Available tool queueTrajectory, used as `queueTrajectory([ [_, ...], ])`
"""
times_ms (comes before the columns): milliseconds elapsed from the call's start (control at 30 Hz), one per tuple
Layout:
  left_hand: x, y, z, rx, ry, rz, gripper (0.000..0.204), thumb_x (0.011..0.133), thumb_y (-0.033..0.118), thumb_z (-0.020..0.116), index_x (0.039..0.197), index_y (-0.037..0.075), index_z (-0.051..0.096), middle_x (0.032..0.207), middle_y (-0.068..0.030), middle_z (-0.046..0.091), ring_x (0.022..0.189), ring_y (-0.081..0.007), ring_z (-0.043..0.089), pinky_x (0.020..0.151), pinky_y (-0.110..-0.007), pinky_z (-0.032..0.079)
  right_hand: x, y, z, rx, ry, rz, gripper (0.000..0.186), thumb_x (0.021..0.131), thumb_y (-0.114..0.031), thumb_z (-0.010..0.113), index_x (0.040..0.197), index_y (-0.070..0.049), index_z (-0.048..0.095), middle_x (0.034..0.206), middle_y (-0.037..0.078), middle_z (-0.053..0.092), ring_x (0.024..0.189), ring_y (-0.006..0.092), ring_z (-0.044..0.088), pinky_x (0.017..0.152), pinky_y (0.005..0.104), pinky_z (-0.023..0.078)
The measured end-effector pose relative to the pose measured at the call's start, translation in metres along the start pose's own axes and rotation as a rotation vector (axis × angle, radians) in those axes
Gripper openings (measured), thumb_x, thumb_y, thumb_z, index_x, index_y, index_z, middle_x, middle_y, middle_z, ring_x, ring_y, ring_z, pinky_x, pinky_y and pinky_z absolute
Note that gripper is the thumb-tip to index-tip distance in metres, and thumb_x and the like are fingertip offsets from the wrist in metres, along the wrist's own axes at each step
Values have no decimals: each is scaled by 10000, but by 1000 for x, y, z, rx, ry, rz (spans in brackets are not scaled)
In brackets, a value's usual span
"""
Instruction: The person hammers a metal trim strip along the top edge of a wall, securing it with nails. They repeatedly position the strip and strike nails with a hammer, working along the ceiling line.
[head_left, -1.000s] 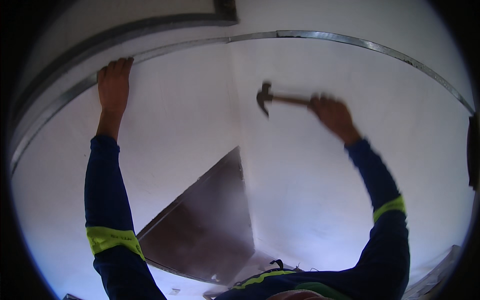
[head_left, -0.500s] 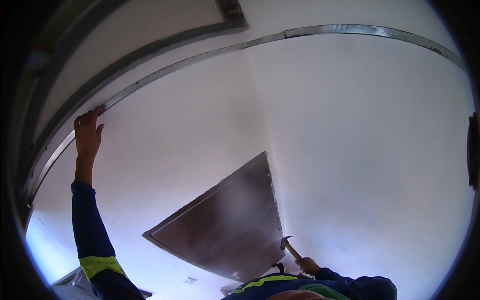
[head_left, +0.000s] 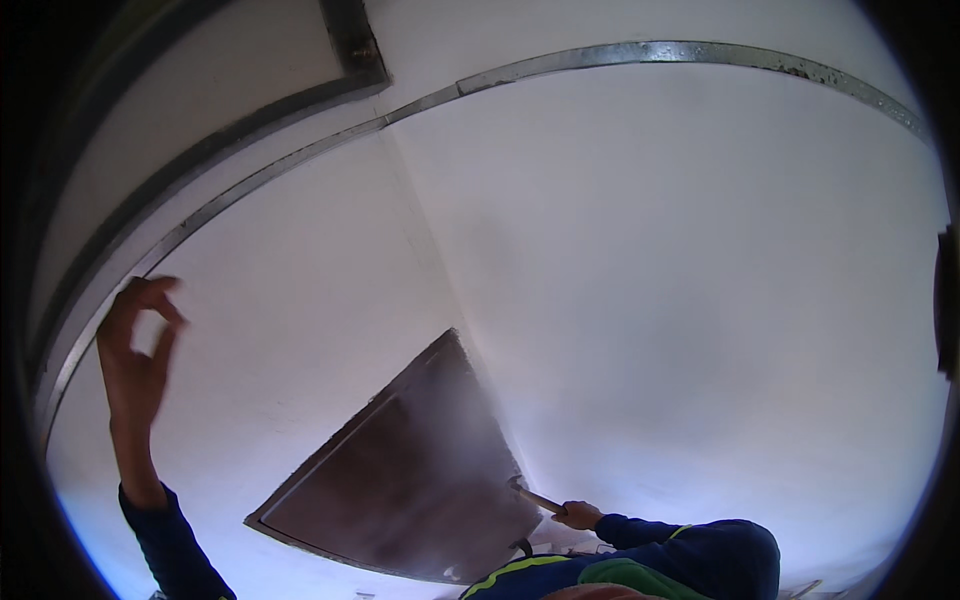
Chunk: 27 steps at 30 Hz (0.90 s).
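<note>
Across the full face, from nine round to three o'clock, recorded white walls (head_left: 680, 250), joined at a corner line (head_left: 421, 222) running from eleven down to half past five. Noted a brown panel (head_left: 400, 480) low, between six and seven, bordered by a rough dark edge. Logged a dark grey frame (head_left: 300, 105) overhead, between ten and eleven. Traced a metal strip (head_left: 640, 52) from below nine through twelve to just past two, running beside the frame along the top of the walls; attributed the bow to optical distortion. Observed a left sleeve (head_left: 175, 545) near eight and a right sleeve (head_left: 700, 545) near five, both dark blue.

Saw the left hand (head_left: 133, 380) just short of nine, blurred, with fingers bent, thumb apart and nothing gripped. Judged so raised for reach to the strip; could not tell touching from merely near. Located a hammer (head_left: 540, 500) at half past five, slanted, with head towards the panel's right edge. Could not confirm contact there. Found the right hand (head_left: 578, 516) just past five, closed around the handle; judged so placed for leverage and for clearance from the head.
</note>
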<state>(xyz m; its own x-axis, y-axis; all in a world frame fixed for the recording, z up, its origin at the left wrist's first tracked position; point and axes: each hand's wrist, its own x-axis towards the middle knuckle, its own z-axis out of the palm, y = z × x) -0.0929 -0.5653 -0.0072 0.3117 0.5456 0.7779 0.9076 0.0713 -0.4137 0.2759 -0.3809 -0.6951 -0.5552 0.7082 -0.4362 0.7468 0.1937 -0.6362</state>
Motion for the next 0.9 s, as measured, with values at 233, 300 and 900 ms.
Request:
queueTrajectory([
  [233, 10, 194, -66, 19, 248, 622, 221, 898, 314, 640, 1066, 174, 603, 949, -38, 674, 786, -172, 679, 739, -341, 518, -32, 75, 12, -113, -17, 186, 619, 927, -614, 599, 1113, -38, 731, 1064, 216, 739, 1015, 409, 706, 905, 517, 545],
  [300, -3, 212, -63, 29, 372, 398, 197, 817, 219, 697, 1004, 257, 648, 888, 47, 661, 870, -132, 701, 772, -292, 509, -52, 87, 14, -79, 2, 253, 646, 923, -635, 596, 1102, -29, 730, 1064, 217, 738, 1021, 410, 705, 900, 516, 549],
  [900, 259, 146, 297, -474, 526, 170, 376, 834, 171, 791, 1186, 110, 674, 1116, -54, 693, 1120, -274, 645, 921, -408, 535, -327, -323, -505, -913, 1576, -736, 411, 1047, -171, 555, 1456, -133, 530, 759, 82, 638, 606, 188, 633, 596, 346, 532],
])
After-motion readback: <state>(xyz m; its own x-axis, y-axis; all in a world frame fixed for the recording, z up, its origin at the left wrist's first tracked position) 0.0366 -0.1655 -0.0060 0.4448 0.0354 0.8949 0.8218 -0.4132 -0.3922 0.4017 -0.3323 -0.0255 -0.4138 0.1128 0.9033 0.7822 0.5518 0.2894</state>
